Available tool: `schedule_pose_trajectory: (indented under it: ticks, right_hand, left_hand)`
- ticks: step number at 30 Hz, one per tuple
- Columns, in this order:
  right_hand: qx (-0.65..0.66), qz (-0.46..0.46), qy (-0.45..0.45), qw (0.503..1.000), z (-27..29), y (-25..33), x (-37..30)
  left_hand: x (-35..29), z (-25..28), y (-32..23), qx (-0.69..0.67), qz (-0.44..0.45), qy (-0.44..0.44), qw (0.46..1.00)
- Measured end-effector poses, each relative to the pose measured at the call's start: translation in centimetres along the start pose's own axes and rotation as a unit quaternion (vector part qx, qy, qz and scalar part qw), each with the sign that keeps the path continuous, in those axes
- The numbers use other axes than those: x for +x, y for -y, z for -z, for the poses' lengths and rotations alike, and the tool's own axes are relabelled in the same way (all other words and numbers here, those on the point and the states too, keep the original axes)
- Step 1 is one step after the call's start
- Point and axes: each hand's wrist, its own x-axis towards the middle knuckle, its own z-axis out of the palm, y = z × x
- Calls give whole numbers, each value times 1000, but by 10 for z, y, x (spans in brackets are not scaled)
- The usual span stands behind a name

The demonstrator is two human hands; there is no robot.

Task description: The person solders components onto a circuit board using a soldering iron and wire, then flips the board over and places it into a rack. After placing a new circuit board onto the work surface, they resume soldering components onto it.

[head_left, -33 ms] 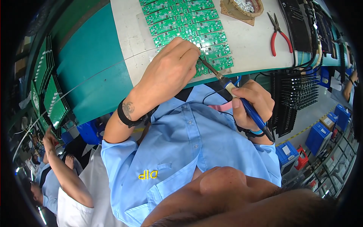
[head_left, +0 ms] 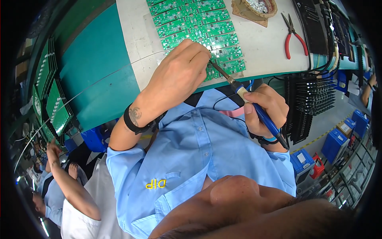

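A panel of green circuit boards (head_left: 195,24) lies on the pale work surface in front of me. My left hand (head_left: 177,75) is over its near part, fingers closed in a pinch on thin solder wire (head_left: 115,73), which trails away to the left. The fingertips hide the wire's end. In my right hand (head_left: 267,110) is a blue-handled soldering iron (head_left: 262,115), gripped like a pen. Its tip points up and left, meeting the board area right beside my left fingertips; whether it touches a joint I cannot tell.
Red-handled pliers (head_left: 292,38) and a round container of silvery bits (head_left: 258,8) are at the far right. Black cables (head_left: 328,44) run along the right side. Green boards stand in a rack (head_left: 57,103) at left. A co-worker's arm (head_left: 73,183) shows at lower left.
My hands, the iron and the boards have not visibly moved. At the left, the co-worker's hand and forearm have shifted slightly downward.
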Motion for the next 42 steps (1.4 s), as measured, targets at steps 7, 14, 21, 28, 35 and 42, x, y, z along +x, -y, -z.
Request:
schedule_pose_trajectory:
  ticks: [7,14,21,28,35,42]
  right_hand:
    - [1,-2,0,1000,0,0,1]
    - [-1,1,-2,1000,1,1,0]
    - [3,0,1,1000,2,0,-1]
    - [3,-5,-3,1000,6,1,1]
    - [-31,-17,-99,994,14,-20,12]
    - [26,-69,-191,979,7,-29,18]
  left_hand:
    - [2,0,-2,10,3,5,1000]
    - [3,0,-3,15,0,7,1000]
    - [2,1,-3,19,-4,9,1000]
    - [2,3,-3,9,-4,10,1000]
    - [1,3,-4,-1,-3,2,1000]
    - [-2,11,-3,2,5,-21,1000]
